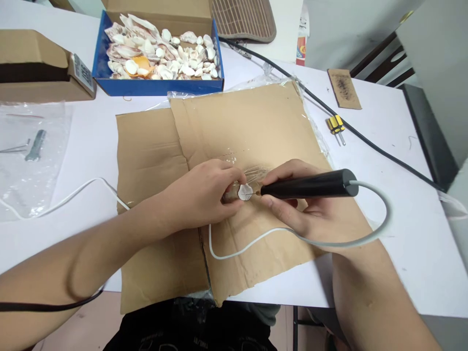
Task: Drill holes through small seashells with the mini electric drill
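Note:
Between the thumb and fingers of my left hand (pixel 204 195) is a small white shell (pixel 245 192), with a row of tiny dark marks on its face. My right hand (pixel 303 209) grips a black pen-shaped electric tool (pixel 310 184) like a pencil. The tool's thin tip reaches the shell's right side; whether it touches cannot be made out. A white cord (pixel 382 209) runs from the tool's back end, loops under my right hand and passes towards my left forearm. Both hands are over a sheet of brown cardboard (pixel 241 122).
A blue box (pixel 157 87) full of shells stands at the back, beside a brown carton (pixel 44 66). Yellow-and-black screwdrivers (pixel 335 124) and a stained cardboard piece (pixel 343 88) lie right of a black cable (pixel 365 139). A plastic bag (pixel 32 161) with metal tools lies left.

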Demonstrator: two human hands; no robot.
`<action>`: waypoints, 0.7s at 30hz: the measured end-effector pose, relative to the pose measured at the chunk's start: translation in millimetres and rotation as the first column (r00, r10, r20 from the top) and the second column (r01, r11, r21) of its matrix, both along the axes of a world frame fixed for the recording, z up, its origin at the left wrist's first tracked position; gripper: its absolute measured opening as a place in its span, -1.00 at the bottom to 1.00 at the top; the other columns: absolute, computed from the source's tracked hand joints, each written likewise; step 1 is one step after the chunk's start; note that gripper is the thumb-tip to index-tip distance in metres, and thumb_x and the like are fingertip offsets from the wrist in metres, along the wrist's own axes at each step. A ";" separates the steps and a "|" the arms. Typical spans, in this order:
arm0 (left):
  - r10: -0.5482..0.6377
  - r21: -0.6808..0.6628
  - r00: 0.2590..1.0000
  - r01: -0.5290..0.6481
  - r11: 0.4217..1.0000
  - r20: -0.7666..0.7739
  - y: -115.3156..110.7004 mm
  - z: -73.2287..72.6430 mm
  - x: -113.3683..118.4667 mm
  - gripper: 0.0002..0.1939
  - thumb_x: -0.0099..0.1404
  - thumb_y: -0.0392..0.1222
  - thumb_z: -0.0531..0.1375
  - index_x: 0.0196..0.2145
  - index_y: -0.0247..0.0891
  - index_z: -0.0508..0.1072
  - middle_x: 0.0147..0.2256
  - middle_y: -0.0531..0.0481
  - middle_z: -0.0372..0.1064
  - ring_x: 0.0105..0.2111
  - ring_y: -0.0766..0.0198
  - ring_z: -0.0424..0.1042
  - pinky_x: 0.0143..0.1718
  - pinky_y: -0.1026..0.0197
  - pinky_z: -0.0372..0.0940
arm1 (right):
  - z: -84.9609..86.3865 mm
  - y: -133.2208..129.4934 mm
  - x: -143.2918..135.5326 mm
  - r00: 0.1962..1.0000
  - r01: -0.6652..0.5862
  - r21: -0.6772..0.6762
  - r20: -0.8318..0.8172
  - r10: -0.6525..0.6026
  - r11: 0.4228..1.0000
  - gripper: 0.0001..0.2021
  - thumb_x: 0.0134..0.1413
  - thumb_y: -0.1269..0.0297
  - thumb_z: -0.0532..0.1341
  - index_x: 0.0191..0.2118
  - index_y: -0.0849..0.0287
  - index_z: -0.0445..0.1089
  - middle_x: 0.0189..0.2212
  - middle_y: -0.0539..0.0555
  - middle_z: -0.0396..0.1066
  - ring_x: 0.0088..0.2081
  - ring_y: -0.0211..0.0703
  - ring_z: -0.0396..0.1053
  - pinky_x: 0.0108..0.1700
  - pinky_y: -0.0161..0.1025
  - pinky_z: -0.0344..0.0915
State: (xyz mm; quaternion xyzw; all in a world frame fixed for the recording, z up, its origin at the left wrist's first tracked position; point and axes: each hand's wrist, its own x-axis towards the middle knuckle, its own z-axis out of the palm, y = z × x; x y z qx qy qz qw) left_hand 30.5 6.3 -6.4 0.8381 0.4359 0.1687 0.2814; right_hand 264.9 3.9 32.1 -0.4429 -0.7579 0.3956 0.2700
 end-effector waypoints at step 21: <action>-0.014 0.081 1.000 0.013 0.997 0.012 0.9 -15.0 1.0 -0.81 0.34 -0.28 0.31 -0.09 -0.30 0.63 -0.40 0.04 0.47 -0.31 0.16 0.47 -0.22 0.15 0.31 | -11.6 1.0 -1.3 0.999 0.020 0.075 -0.029 -0.018 0.997 -0.87 0.12 0.23 0.46 -0.26 0.09 0.54 -0.45 -0.04 0.54 -0.55 -0.30 0.29 -0.53 -0.25 0.18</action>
